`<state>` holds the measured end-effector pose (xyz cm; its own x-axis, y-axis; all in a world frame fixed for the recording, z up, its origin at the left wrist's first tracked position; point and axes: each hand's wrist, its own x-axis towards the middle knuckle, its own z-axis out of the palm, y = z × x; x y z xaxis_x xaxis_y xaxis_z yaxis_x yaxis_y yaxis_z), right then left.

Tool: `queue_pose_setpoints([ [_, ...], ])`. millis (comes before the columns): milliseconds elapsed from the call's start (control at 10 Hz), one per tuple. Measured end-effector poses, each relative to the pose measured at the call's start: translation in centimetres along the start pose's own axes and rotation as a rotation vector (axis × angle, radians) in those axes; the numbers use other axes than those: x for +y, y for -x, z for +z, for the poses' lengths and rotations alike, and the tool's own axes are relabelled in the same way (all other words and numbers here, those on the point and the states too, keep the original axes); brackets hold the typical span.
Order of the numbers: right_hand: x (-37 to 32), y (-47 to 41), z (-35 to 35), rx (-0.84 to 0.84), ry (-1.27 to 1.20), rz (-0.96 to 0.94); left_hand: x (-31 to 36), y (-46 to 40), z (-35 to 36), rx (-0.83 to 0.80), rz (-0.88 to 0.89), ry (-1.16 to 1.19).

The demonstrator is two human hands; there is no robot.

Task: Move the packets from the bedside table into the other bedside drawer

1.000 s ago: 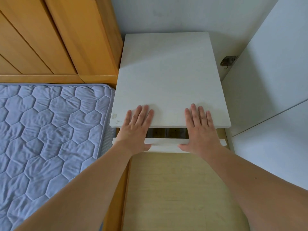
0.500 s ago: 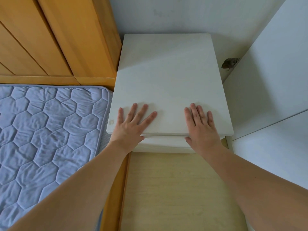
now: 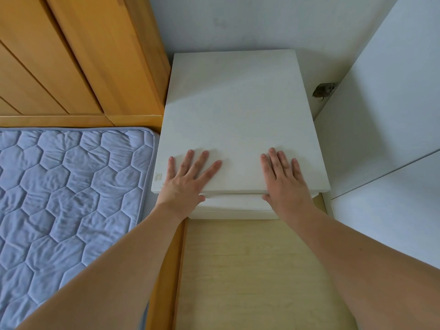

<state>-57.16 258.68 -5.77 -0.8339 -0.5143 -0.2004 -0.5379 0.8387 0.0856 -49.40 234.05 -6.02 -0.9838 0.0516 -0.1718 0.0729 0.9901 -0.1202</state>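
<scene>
Bedside table (image 3: 238,115): a white, matte board top, flat and nearly square, with crisp straight edges; its long axis runs from the person toward the wall, front edge facing the person.
Drawer (image 3: 234,206): white, smooth front panel just under the top's front edge, between the two hands' thumbs; it sits pushed in, with only a thin shadow line beneath the top. Its long axis runs left to right.
Packets: none can be seen; whatever lies in the drawer is hidden.
Left hand (image 3: 184,184): lies flat on the front left corner of the top, fingers straight and spread, pointing toward the wall; the thumb hooks down over the edge against the drawer front. It holds nothing.
Right hand (image 3: 284,182): flat on the front right part of the top, fingers straight and close together, thumb down against the drawer front. It holds nothing.
Mattress (image 3: 71,186): left of the left hand, soft blue-grey quilted fabric stitched in hexagons, puckered at the seams.
Headboard (image 3: 71,55): beyond the mattress, orange-toned wood in slanting planks.
Floor (image 3: 250,270): pale wood grain, between the forearms.
Cabinet (image 3: 392,115): right of the right hand, smooth white panels.
</scene>
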Motion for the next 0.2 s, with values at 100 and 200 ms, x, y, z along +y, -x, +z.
queue_pose_setpoints([
  [100, -0.02, 0.16, -0.44, 0.002, 0.064, -0.001, -0.06, -0.06, -0.5, -0.044, 0.011, 0.046],
  [200, 0.38, 1.02, -1.03, -0.003, 0.084, -0.03, -0.42, 0.26, -1.39, -0.074, 0.039, 0.159],
])
